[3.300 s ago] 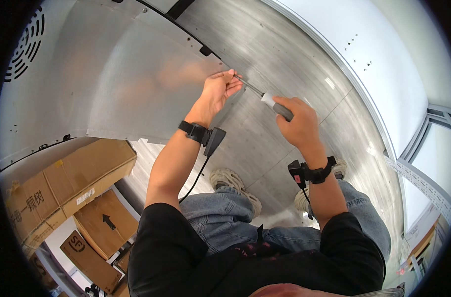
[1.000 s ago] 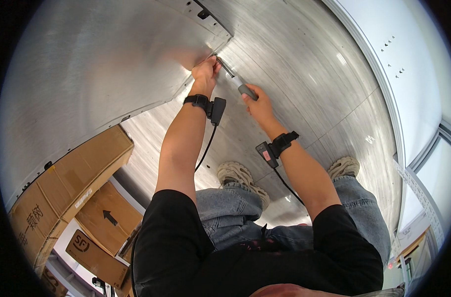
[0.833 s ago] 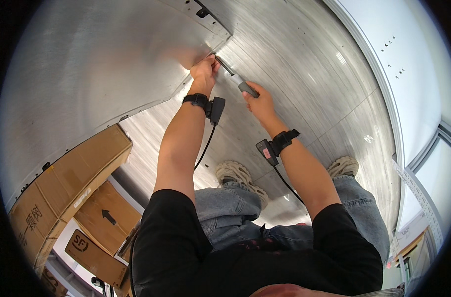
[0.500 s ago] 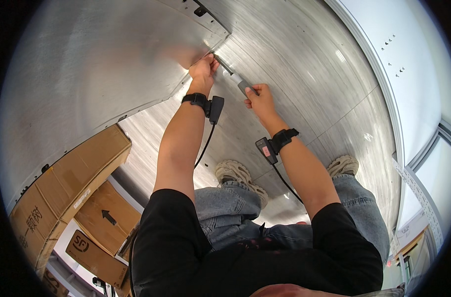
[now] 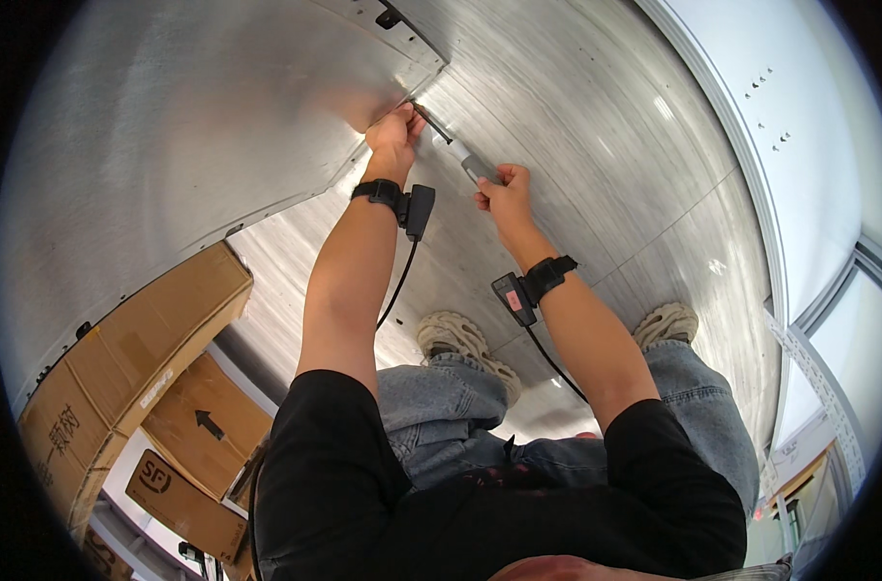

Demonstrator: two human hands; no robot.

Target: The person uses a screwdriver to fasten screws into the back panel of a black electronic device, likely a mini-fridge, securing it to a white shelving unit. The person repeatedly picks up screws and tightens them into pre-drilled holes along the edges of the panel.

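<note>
My right hand (image 5: 505, 198) is closed around the grey handle of a screwdriver (image 5: 469, 161), whose long dark shaft slants up and left. Its tip reaches the lower edge of a large silver metal panel (image 5: 209, 126), near the panel's corner. Right beside that tip, my left hand (image 5: 393, 134) has its fingers pinched together against the panel edge. What sits between those fingers, if anything, is hidden by the hand. Each wrist carries a black strap with a small box and a cable.
Grey wood-look floor (image 5: 596, 145) stretches under my hands and shoes. Cardboard boxes (image 5: 201, 422) are stacked at the lower left, beneath the metal panel. A white curved-looking panel (image 5: 799, 165) stands along the right. A black bracket (image 5: 390, 19) sits on the metal panel's upper edge.
Both hands and the screwdriver shift very slightly left in the view. My right fingers have changed their hold a little on the handle; the screwdriver tip stays at the panel edge.
</note>
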